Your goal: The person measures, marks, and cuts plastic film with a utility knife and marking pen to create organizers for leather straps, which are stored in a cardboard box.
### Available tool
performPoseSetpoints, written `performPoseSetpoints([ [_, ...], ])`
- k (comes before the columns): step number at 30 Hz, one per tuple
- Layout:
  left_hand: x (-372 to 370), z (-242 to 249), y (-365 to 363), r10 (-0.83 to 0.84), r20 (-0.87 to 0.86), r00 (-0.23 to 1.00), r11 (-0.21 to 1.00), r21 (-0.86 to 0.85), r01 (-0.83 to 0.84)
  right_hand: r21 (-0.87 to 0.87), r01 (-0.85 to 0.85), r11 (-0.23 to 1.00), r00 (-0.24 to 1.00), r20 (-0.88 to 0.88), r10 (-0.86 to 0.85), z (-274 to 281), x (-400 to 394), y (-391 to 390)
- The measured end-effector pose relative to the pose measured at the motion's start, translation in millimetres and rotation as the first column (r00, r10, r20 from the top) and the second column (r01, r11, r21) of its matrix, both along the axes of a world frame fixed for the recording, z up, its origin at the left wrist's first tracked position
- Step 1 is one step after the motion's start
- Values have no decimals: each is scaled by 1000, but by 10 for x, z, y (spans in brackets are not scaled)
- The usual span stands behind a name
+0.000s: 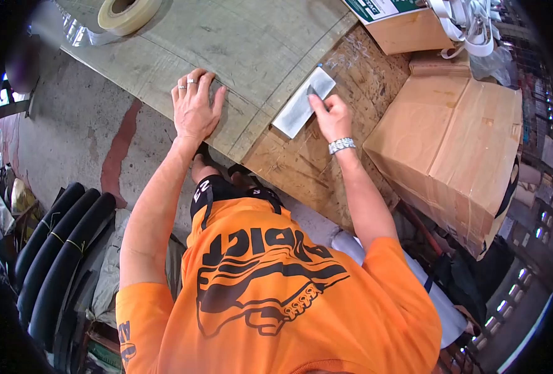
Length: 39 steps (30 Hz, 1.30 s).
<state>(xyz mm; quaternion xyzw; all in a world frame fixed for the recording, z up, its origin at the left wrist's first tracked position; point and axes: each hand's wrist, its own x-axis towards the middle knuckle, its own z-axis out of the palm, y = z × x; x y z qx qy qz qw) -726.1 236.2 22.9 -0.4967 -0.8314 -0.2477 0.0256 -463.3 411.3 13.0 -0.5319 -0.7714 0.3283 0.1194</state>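
My left hand [196, 106], with rings on it, lies flat on the edge of the grey-green work surface [245, 47], fingers a little apart and holding nothing. In my right hand [334, 118], the fingers are closed in a pinch around a short dark blade [319, 95], whose handle, if any, is hidden by the fingers. The blade rests on the top face of a whitish rectangular block [296, 112] that looks like a sharpening stone. That block lies slantwise along the seam where the grey-green sheet meets bare brown board [276, 163].
A big roll of clear tape [140, 23] sits at the far left of the table. To the right stand a closed cardboard box [451, 124] and a smaller box [407, 34] with white straps [476, 28]. Black rolls [70, 249] lie on the floor at left.
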Motion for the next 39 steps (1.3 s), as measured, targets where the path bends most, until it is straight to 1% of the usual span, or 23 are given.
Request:
performPoseSetpoints([
  [1, 24, 2, -8, -8, 8, 1000, 1000, -1, 8, -67, -5, 998, 999, 38, 8, 41, -25, -96],
  [2, 26, -3, -2, -8, 8, 1000, 1000, 7, 8, -87, -135, 987, 988, 69, 141, 171, 20, -247],
  [4, -2, -21, 6, 9, 8, 1000, 1000, 16, -9, 5, -203, 979, 979, -19, 203, 34, 109, -247],
  [5, 7, -27, -13, 15, -1, 1000, 1000, 23, -15, 31, -192, 981, 980, -43, 193, -21, 144, -192],
  [7, 3, -27, -9, 3, -16, 1000, 1000, 16, -3, -16, 45, 999, 990, -136, -47, 78, -48, 13],
  [9, -3, -31, -42, -10, -37, 999, 1000, 15, 11, 61, 9, 998, 1000, -20, -8, 182, -109, -90],
  [12, -36, -108, -7, -5, -36, 999, 997, 81, 8, -4, -195, 981, 971, 143, 193, 272, 30, -398],
  [13, -61, -111, 10, 2, -51, 999, 996, 92, 3, 26, -225, 974, 974, 23, 225, 220, 25, -291],
  [15, -32, -126, -23, -11, -47, 999, 997, 82, 15, 45, -26, 999, 997, -78, 29, 192, -80, -69],
  [16, -38, -142, -25, -9, -49, 999, 996, 85, 13, 56, 40, 998, 997, -65, -37, 167, -121, 22],
  [19, -49, -150, -29, -8, -38, 999, 994, 107, 12, 13, -144, 989, 985, 101, 142, 237, 1, -391],
  [20, -49, -158, -30, 0, -43, 999, 993, 117, 5, 52, -204, 978, 975, 105, 198, 82, 121, -465],
  [23, -53, -165, -50, -12, -44, 999, 995, 103, 16, 41, -94, 995, 996, 10, 93, 65, 10, -122],
  [24, -53, -154, -56, -16, -38, 999, 995, 94, 20, -28, 67, 997, 998, 20, -66, 30, -68, 57],
  [27, -24, -19, -83, -31, 7, 999, 996, 82, 31, 49, -44, 998, 999, -4, 44, 85, -46, -157],
  [29, -99, 5, -103, -97, 142, 985, 983, 170, 73, -18, -180, 983, 975, 126, 181, 135, 102, -479],
  [31, -203, 47, -226, -205, 323, 924, 957, 265, 120, -85, -68, 994, 991, 107, 77, 63, 90, -243],
  [32, -190, 120, -371, -188, 388, 902, 969, 226, 105, -133, 8, 991, 995, 98, 5, 30, 98, -156],
  [33, -167, 260, -522, -178, 443, 879, 977, 187, 103, -99, 112, 989, 993, 54, -107, 12, 46, 2],
  [35, -132, 263, -912, -199, 398, 896, 978, 139, 156, -210, 120, 970, 993, 16, -120, 142, -42, -109],
  [36, -136, 170, -1116, -138, 494, 858, 990, 35, 139, -264, 73, 962, 994, 103, -47, 251, -56, -307],
  [37, -158, -24, -1303, -60, 577, 814, 991, -66, 119, -345, -5, 939, 1000, 27, 15, 480, -65, -504],
  [39, -256, -681, -1727, 228, 817, 530, 961, -278, 15, -273, -3, 962, 980, 192, 58, 130, 85, -429],
])
